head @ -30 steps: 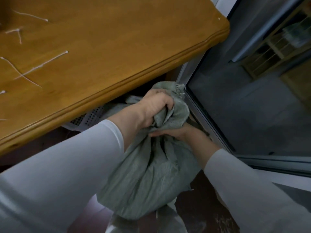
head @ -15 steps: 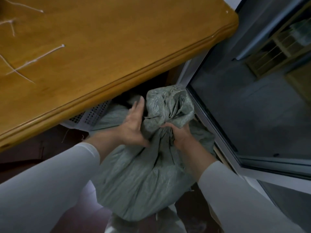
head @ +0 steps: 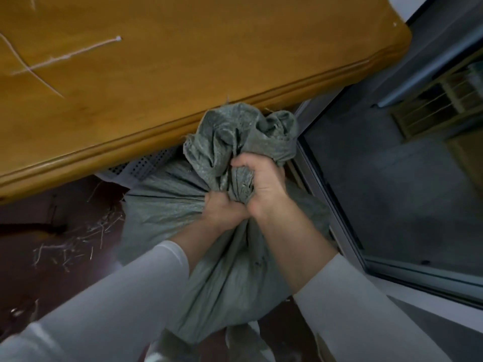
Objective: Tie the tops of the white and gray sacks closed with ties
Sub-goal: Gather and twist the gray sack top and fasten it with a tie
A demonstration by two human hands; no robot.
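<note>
Risk — left hand (head: 222,211) and right hand (head: 262,182) clench gray sack (head: 162,205) neck; freeing one grip for ties (head: 70,55) may loosen it.

The fingertips of the left hand (head: 224,212) and right hand (head: 264,184) are buried in the bunched neck of the gray sack (head: 222,278), so how far they wrap round it cannot be told. The sack's far-left side runs under the table (head: 209,61), whose top is cut off by the upper and left edges. The ties (head: 65,56) lying on it at far left are cropped there too, and their number is unclear. A perforated white piece (head: 141,165) shows only as a strip between table edge and sack; what it is cannot be told. Pale material (head: 240,343) under the sack's near end is blurred and cut by the bottom edge. Shapes behind the glass (head: 392,192) at far right are dim.
</note>
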